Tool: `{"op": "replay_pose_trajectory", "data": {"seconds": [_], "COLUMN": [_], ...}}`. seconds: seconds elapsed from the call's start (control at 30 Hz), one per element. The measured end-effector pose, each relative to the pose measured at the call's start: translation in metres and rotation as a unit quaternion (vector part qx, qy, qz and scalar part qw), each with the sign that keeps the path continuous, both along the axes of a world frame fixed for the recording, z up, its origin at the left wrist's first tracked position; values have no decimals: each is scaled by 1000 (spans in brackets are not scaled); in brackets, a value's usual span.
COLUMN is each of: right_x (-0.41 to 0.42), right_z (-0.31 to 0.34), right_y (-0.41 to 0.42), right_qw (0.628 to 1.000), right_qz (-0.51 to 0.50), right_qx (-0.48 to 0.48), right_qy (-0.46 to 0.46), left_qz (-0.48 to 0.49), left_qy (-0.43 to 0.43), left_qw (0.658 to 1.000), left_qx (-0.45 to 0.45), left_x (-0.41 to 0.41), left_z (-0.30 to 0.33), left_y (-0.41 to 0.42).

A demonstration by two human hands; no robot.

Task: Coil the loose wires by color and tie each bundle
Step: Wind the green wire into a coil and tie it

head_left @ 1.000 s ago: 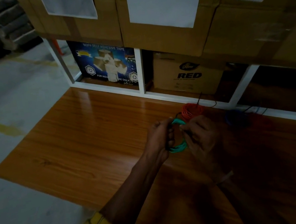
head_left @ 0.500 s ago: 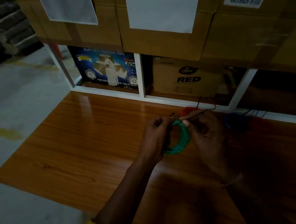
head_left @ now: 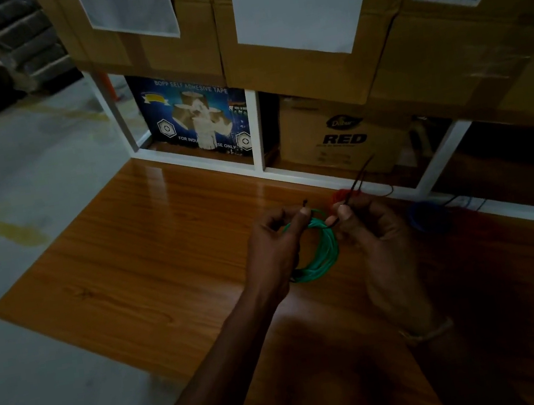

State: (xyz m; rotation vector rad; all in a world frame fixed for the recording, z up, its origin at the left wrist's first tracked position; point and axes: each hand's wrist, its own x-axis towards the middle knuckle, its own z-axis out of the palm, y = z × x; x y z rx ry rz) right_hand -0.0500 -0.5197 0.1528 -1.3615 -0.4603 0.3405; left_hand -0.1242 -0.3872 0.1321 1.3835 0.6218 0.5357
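Observation:
A coil of green wire (head_left: 325, 251) hangs between my hands above the wooden board (head_left: 148, 254). My left hand (head_left: 274, 251) grips the coil's left side and pinches one end of a thin dark tie (head_left: 304, 202) at the top. My right hand (head_left: 373, 238) pinches the tie's other end (head_left: 358, 181), which sticks up and to the right. A red wire coil (head_left: 339, 195) lies just behind my hands, partly hidden. A blue coil (head_left: 429, 218) rests to the right by the white frame.
A white shelf frame (head_left: 260, 154) runs along the board's far edge, holding a blue tape box (head_left: 195, 123) and a brown carton (head_left: 340, 135). Large cardboard boxes (head_left: 301, 23) stack above. Grey concrete floor (head_left: 14, 191) lies to the left.
Both hands have lifted the green coil and turned it so more of it shows. The dark tie ends now stand pulled apart at the coil's top.

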Motion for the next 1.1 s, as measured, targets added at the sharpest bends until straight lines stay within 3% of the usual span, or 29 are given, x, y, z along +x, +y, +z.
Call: {"op": "replay_pose_trajectory", "data": {"seconds": [0.17, 0.47, 0.73, 1.1], "right_x": [-5, -12, -9, -7], "right_z": [19, 35, 41, 48], "right_y": [-7, -11, -11, -7], "right_qw": [999, 997, 988, 984], "right_qz": [31, 47, 68, 27], "right_qx": [26, -63, -135, -133], "right_qy": [34, -5, 42, 113], "left_qz": [2, 39, 46, 33], "left_qy": [19, -4, -29, -38], "left_qw": [1000, 999, 997, 993], "left_qx": [-22, -21, 52, 110], "left_x": [-12, -16, -20, -21], "left_z": [-4, 2, 12, 24], "left_y": [2, -4, -9, -14]}}
